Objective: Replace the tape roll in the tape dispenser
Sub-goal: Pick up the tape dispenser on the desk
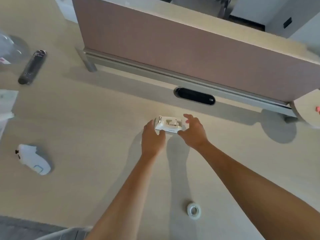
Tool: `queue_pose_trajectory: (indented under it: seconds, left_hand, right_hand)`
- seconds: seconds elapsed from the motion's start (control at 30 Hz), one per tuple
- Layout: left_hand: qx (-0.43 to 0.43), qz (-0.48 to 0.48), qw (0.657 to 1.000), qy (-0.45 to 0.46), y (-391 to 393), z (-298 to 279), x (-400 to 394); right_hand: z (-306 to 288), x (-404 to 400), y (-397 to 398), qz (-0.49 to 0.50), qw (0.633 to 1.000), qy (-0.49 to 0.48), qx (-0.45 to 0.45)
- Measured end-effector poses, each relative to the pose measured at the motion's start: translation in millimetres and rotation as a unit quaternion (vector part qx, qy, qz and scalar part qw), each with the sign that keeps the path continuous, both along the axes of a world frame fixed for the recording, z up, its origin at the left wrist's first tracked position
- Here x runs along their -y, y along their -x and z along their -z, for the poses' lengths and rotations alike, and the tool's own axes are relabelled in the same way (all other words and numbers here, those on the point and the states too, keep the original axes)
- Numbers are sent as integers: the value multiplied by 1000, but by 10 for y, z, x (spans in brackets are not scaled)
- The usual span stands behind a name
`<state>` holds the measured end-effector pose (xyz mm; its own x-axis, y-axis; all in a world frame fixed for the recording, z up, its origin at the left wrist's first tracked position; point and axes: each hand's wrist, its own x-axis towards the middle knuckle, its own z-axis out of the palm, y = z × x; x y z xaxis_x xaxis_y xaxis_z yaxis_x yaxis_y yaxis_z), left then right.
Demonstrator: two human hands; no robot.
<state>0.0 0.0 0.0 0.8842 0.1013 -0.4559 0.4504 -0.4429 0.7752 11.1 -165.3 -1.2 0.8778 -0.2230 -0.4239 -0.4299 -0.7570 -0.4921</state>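
Note:
A small white tape dispenser [170,124] sits on the pale desk [97,118] near the partition. My left hand [152,135] grips its left end, thumb along the front edge. My right hand [194,131] curls around its right end with the fingers spread over the top; whether it grips firmly is unclear. The dispenser's well shows a white hub, and I cannot tell if a roll sits in it. A separate clear tape roll [194,210] lies flat on the desk close to me, between my forearms.
A brown partition [173,49] with a black cable slot [194,96] runs behind the dispenser. At left lie a dark cylinder [32,66], a white controller [33,159], papers [7,104] and a clear plastic item [8,49]. A round beige object [306,110] sits at far right.

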Motion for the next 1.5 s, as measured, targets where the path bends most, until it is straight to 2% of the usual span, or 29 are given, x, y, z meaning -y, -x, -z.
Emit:
queue_pose_trajectory:
  seconds: [0.17, 0.33, 0.53, 1.1, 1.33, 1.5]
  left_hand:
    - [13, 41, 999, 26, -63, 194, 69]
    - [46, 23, 998, 21, 17, 312, 107]
    - [39, 17, 999, 32, 151, 276, 55]
    - [-52, 20, 998, 18, 1613, 93, -361]
    - [-69, 13, 998, 3, 2137, 79, -428]
    - [-51, -10, 999, 0, 2224, 86, -412]
  right_hand:
    - [157, -9, -112, -99, 993, 53, 24]
    - [220, -10, -81, -103, 989, 87, 57]
    - [122, -76, 18, -91, 991, 90, 44]
    - [54, -522, 1615, -100, 992, 69, 37]
    - [89, -585, 2157, -106, 992, 48, 43]
    - [132, -556, 2224, -116, 991, 45, 54]
